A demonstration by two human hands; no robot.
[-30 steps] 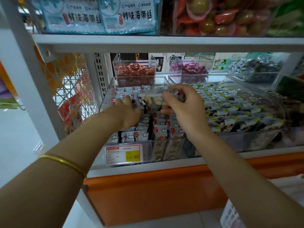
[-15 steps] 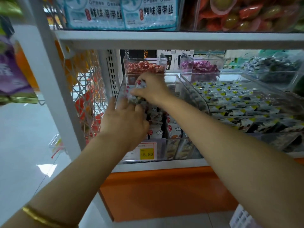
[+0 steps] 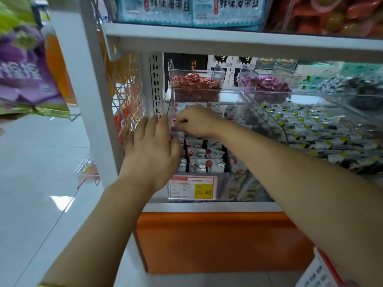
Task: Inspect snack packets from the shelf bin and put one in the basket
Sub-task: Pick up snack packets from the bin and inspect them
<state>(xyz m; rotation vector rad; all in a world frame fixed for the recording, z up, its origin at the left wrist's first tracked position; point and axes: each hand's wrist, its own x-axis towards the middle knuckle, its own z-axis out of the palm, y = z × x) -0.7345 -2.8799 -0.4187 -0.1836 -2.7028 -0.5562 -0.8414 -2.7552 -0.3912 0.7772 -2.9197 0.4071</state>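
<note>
Hands at the clear shelf bin (image 3: 234, 177)
Right hand (image 3: 196, 121) pinches a snack packet (image 3: 174, 124); left hand (image 3: 153, 148) spreads wide beside it.

At 5 o'clock the basket (image 3: 320, 271) is cut off by the corner. The right hand's (image 3: 199, 121) curled fingertips hide whether they pinch one of the snack packets (image 3: 207, 160). The price tag's (image 3: 192, 187) small print is unreadable. At 9 o'clock a purple bag (image 3: 27, 75) is blurred.

White snack packets (image 3: 209, 164) heaped in clear bin (image 3: 267, 125)
</note>
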